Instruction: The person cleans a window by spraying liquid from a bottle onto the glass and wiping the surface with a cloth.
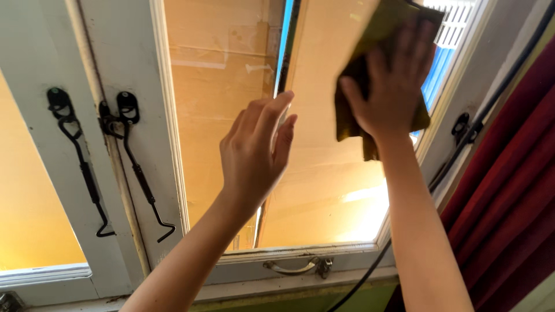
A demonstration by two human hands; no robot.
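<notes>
My right hand [393, 81] presses an olive-green cloth [378, 34] flat against the window pane [324, 190] near its upper right corner. The cloth hangs below my palm. My left hand [257, 153] is raised in front of the pane's middle, fingers together and slightly curled, holding nothing; its fingertips lie close to a dark vertical bar [287, 52] behind the glass. I cannot tell whether they touch the glass.
White wooden window frame [133, 58] with two black hook latches [139, 167] [81, 162] on the left. A metal handle [298, 267] sits on the bottom rail. A dark red curtain [509, 190] and a black cable [462, 144] hang at the right.
</notes>
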